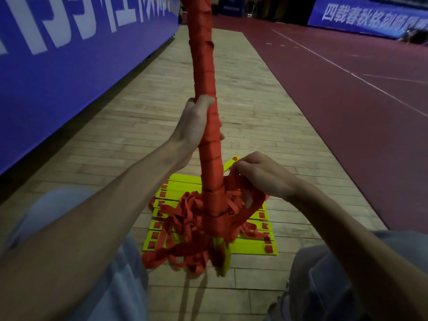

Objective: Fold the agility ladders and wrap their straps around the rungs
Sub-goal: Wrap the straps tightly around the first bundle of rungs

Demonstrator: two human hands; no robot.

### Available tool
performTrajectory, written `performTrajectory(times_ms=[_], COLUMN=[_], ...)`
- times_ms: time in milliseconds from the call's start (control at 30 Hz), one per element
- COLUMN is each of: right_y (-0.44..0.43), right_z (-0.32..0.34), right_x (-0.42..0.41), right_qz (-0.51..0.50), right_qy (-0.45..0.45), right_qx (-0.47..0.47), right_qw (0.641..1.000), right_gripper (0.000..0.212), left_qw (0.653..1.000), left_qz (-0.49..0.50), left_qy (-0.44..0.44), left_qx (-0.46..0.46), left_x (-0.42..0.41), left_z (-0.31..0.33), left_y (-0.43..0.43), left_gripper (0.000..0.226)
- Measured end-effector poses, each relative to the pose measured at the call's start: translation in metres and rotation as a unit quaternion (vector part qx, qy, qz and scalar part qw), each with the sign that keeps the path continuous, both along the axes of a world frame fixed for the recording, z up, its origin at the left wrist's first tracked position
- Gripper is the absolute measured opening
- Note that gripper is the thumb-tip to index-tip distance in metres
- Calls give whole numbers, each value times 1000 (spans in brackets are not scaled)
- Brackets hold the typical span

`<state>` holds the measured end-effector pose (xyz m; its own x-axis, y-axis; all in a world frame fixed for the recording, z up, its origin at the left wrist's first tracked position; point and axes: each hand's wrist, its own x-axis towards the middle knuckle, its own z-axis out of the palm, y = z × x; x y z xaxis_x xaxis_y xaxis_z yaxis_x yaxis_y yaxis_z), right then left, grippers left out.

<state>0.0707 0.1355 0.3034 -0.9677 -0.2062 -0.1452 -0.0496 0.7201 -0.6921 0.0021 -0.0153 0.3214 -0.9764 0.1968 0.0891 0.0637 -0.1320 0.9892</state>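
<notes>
A long bundle of yellow rungs wound in red strap (205, 72) stands nearly upright in front of me, its top out of frame. My left hand (196, 126) grips it about halfway up. My right hand (261, 177) pinches a loop of loose red strap (252, 205) beside the bundle's lower part. Yellow rung ends (222, 256) stick out at the bundle's foot, amid a tangle of red strap loops (183, 237). Under it a second ladder's yellow rungs (250, 247) lie stacked flat on the floor.
I sit over a strip of wooden floor (243, 93), my knees in light trousers (324, 274) at either side. A blue banner wall (69, 54) runs along the left. Red court surface (347, 89) with white lines lies to the right.
</notes>
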Motion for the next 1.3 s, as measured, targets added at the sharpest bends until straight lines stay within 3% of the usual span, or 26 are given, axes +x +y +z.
performTrajectory(times_ms=[133,200,333,467,600,733,900,1067,1233,1300], right_y=[-2,-3,-16,-24,-15,1,-7,-8,4,9], right_z=[3,4,-11,-37,-47,-35,-21,-18,-17,-19], right_x=[6,9,15,15,1,-1,11,9,10,6], right_qz=[-56,-31,16,-2,-10,53,107,136,172,165], right_qy=[-21,-15,44,79,80,51,55,9,-107,-102], right_qx=[-121,-120,37,136,144,94,-58,-86,-67,8], right_qw=[991,992,998,988,986,993,991,987,977,981], right_gripper=[35,42,55,66,46,32,22,19,10,17], left_qw=[1000,998,993,995,999,999,984,937,953,964], left_qz=[0,0,20,58,32,-52,-117,-241,-219,-190], left_qy=[-19,-36,-67,-52,5,3,-72,-116,-138,-136], left_qx=[14,43,93,53,-23,-15,113,225,157,126], left_x=[-2,-6,-5,0,3,6,12,13,12,8], left_z=[-6,-6,-8,-18,-23,-18,-6,-8,-9,-9], left_y=[5,2,1,10,15,12,3,1,5,8], left_gripper=[22,25,41,65,45,16,21,26,23,22])
